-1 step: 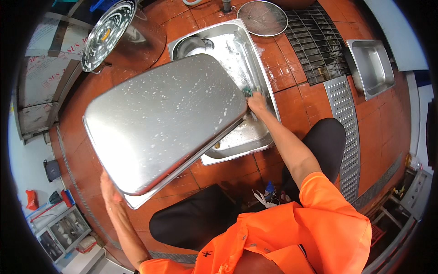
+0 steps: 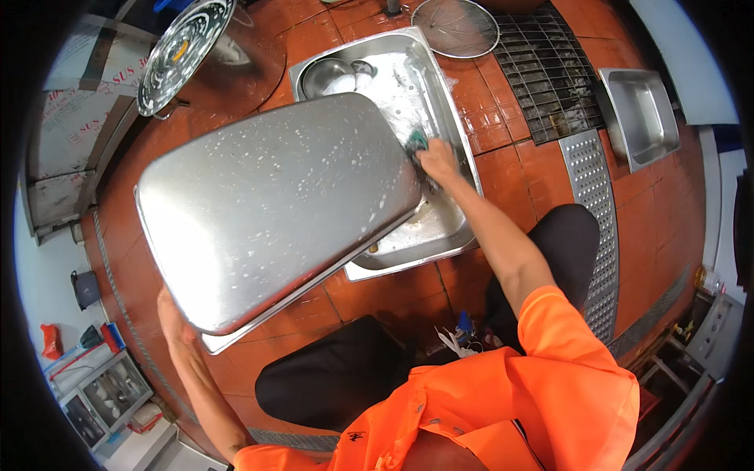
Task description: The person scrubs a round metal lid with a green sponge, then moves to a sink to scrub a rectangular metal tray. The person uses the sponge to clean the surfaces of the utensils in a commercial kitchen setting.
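Note:
A large rectangular steel pan (image 2: 275,204) is tilted with its underside up, flecked with suds. My left hand (image 2: 177,318) grips its near left corner by the rim, most of the fingers hidden behind the metal. At the pan's right end, my right hand (image 2: 440,161) is closed on a green scouring pad (image 2: 415,141). Under the pan's right side lies another steel pan (image 2: 465,169), with foamy water on its bottom. A small steel bowl (image 2: 316,78) sits in that pan's far left corner.
A tall steel pot (image 2: 243,71) with a patterned lid (image 2: 184,51) stands at the far left. Far off to the right are a round wire strainer (image 2: 455,27), a floor grate (image 2: 542,71), a perforated drain cover (image 2: 591,212) and a smaller steel pan (image 2: 646,118). The tiled floor (image 2: 393,302) looks wet.
My right hand has moved slightly left and up with the scouring pad, which now shows more. The held pan and my left hand have shifted a little left.

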### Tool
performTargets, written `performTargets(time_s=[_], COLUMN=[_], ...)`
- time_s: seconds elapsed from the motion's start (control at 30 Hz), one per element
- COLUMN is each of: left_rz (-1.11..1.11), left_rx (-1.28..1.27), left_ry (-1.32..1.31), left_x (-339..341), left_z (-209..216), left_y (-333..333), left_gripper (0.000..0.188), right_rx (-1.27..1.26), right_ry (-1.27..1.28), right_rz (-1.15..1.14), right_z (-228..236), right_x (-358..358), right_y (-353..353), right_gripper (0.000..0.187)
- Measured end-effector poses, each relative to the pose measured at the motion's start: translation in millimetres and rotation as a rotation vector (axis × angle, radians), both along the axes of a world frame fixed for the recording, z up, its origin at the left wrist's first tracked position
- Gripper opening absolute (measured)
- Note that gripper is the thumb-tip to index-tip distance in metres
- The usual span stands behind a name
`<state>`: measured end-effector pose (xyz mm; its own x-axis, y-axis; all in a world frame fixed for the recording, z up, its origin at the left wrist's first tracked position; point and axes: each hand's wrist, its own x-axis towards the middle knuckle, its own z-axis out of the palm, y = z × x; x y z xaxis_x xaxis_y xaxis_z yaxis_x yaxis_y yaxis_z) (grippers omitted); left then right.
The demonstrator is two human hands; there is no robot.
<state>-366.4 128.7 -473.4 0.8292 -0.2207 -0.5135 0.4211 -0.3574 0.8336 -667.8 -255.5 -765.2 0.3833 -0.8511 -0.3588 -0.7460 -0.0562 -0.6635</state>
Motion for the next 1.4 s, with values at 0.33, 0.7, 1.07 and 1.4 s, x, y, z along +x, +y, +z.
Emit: performTargets(time_s=[0.33,0.7,1.07,1.4], left_rz=[-0.068,-0.035,0.072,0.132], left_rx=[0.231,0.010,-0.093,-0.150], left_ry=[-0.140,-0.167,-0.042,-0.007], left_x=[25,-1,-25,-38], left_z=[-31,-123,-162,-194], left_y=[26,58,64,85], left_gripper=[0.023,0.027,0.029,0.028], right_rx=[-0.514,1.014,0.553,0.159], right_ry=[-0.210,-0.732,-0.454,-0.496], right_rz=[0.382,-0.510,-0.100,-0.087], right_z=[-5,4,71,59], right_x=[27,70,-31,133], right_y=[-37,-67,39,-34], right_gripper=[0.028,0.040,0.027,0.041])
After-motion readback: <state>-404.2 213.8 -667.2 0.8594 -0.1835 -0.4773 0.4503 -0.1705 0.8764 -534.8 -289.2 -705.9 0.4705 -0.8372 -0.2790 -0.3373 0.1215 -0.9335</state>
